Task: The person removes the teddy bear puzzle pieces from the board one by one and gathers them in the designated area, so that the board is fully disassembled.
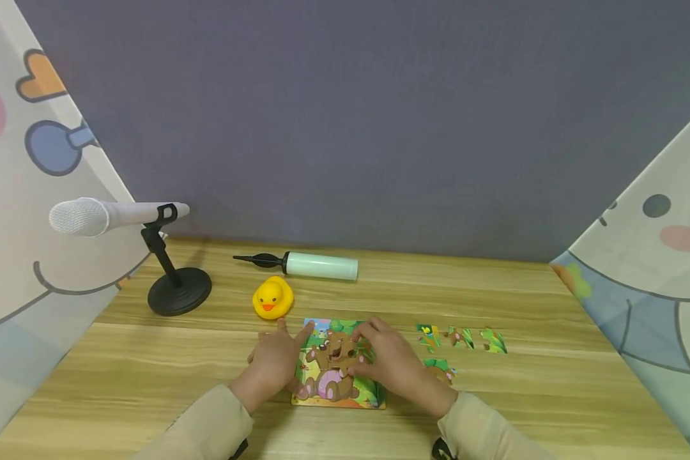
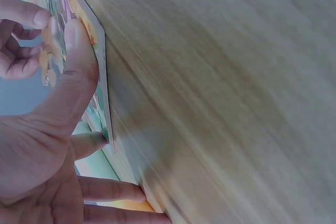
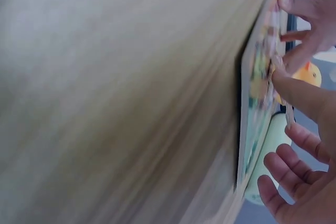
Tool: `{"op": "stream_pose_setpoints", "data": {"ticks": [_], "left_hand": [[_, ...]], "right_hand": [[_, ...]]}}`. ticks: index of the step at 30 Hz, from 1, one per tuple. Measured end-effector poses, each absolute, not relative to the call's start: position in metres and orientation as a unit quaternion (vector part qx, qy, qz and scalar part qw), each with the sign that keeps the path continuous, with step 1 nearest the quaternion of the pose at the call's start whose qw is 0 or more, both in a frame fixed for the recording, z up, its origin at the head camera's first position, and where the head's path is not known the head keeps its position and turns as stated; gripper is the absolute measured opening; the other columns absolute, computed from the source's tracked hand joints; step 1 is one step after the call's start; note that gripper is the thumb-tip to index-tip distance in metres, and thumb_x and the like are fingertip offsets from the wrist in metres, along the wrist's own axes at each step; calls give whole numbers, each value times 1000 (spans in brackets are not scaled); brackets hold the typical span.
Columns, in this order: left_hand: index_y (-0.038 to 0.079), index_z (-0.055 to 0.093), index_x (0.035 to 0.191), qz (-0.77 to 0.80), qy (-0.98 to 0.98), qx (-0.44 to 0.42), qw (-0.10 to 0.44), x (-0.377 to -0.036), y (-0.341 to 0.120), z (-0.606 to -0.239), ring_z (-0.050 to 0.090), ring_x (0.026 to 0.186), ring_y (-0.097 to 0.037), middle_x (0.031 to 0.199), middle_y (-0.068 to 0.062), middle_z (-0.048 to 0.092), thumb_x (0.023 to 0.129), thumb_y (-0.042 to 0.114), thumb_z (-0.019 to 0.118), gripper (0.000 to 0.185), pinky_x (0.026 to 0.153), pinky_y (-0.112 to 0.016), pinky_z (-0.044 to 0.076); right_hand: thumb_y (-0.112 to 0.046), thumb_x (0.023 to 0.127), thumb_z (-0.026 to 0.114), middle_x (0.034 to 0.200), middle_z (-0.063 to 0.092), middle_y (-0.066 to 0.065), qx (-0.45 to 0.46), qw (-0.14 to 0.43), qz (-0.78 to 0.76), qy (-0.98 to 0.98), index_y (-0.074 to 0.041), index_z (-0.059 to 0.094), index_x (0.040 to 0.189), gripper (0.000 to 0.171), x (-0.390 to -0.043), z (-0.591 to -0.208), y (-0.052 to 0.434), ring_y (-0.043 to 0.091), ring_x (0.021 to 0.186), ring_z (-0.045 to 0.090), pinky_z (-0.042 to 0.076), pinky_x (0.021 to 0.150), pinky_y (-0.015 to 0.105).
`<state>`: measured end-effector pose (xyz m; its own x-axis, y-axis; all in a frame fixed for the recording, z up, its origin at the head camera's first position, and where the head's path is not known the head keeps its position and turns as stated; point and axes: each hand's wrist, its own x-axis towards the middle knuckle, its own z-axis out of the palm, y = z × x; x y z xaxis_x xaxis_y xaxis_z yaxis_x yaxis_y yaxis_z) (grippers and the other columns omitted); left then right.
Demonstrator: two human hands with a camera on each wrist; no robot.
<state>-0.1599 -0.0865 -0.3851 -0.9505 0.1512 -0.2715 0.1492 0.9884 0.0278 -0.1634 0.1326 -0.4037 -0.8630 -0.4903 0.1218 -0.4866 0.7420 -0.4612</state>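
A bear jigsaw puzzle in a flat board [image 1: 333, 404] lies on the table. My right hand [image 1: 393, 358] pinches a brown puzzle piece [image 1: 340, 347] between thumb and fingers, over the middle of the picture. In the left wrist view that piece [image 2: 48, 59] is held tilted above the board, its knobbed edge showing. My left hand [image 1: 275, 358] rests at the board's left side, fingers spread. In the left wrist view its thumb lies on the board near the edge, a fingertip touches the rim, and the other fingers stretch onto the table.
Several loose puzzle pieces [image 1: 493, 341] lie right of the board, one partly behind the right wrist. A yellow rubber duck [image 1: 273, 298] sits beyond the left hand, with a pale green hand pump [image 1: 322, 266] behind it. A white microphone [image 1: 121, 215] on a black stand [image 1: 180, 291] stands at left.
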Motion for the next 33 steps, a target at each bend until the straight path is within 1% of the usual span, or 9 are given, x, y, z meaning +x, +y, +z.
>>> {"op": "stream_pose_setpoints", "data": {"ticks": [4, 8, 12, 17, 20, 23, 28, 31, 33], "left_hand": [[24, 40, 157, -1, 988, 77, 137, -159, -86, -385, 56, 118, -60, 151, -31, 43, 48, 46, 94, 125, 63, -58, 61], [24, 40, 157, -3, 988, 77, 137, -159, -86, -384, 56, 118, -59, 151, -31, 42, 47, 46, 93, 124, 63, -58, 61], [24, 40, 157, -3, 987, 77, 141, -159, -86, -384, 55, 119, -60, 152, -32, 41, 48, 47, 93, 124, 64, -58, 61], [24, 40, 157, -7, 987, 81, 140, -158, -87, -384, 56, 118, -59, 151, -32, 42, 48, 49, 92, 124, 63, -57, 61], [24, 41, 157, -10, 987, 84, 135, -158, -87, -385, 57, 117, -58, 150, -31, 44, 47, 49, 91, 123, 63, -56, 61], [23, 41, 157, -7, 987, 84, 135, -158, -88, -385, 57, 117, -58, 150, -32, 44, 47, 49, 92, 123, 63, -56, 61], [22, 41, 157, -4, 987, 83, 138, -159, -88, -386, 57, 116, -59, 151, -32, 43, 47, 47, 93, 124, 63, -56, 61], [22, 41, 157, -9, 987, 87, 134, -159, -88, -386, 58, 115, -58, 150, -32, 44, 47, 47, 92, 124, 62, -55, 62], [22, 41, 157, -13, 987, 88, 134, -159, -88, -385, 59, 114, -58, 150, -32, 44, 47, 48, 92, 124, 62, -55, 62]], "right_hand": [[-26, 79, 89, 113, 58, 2, -242, 29, -280, 929, -16, 64, 111, 42, -165, -401, 140, 20, 95, 61, 56, 73, 32], [-29, 79, 89, 114, 59, -1, -240, 36, -293, 925, -17, 65, 111, 42, -165, -397, 149, 22, 102, 62, 57, 80, 37], [-31, 79, 89, 114, 60, -2, -245, 39, -314, 917, -17, 65, 108, 40, -164, -393, 160, 23, 104, 61, 56, 85, 41], [-31, 80, 88, 114, 59, -6, -231, 54, -338, 911, -23, 66, 110, 38, -162, -390, 177, 25, 107, 59, 54, 88, 45], [-33, 80, 87, 117, 59, -9, -214, 61, -345, 912, -27, 67, 114, 40, -160, -388, 188, 24, 109, 59, 53, 88, 45], [-37, 81, 86, 121, 60, -10, -207, 61, -348, 912, -28, 67, 117, 42, -158, -388, 201, 24, 109, 58, 54, 88, 44], [-41, 81, 84, 122, 61, -8, -210, 48, -340, 916, -23, 68, 119, 45, -154, -387, 222, 23, 106, 59, 55, 85, 39], [-42, 81, 84, 119, 61, -8, -214, 36, -334, 917, -20, 68, 120, 47, -152, -388, 235, 21, 102, 59, 55, 83, 37], [-42, 81, 84, 118, 62, -7, -214, 34, -337, 916, -20, 68, 120, 47, -150, -388, 244, 19, 100, 59, 55, 83, 36]]}}
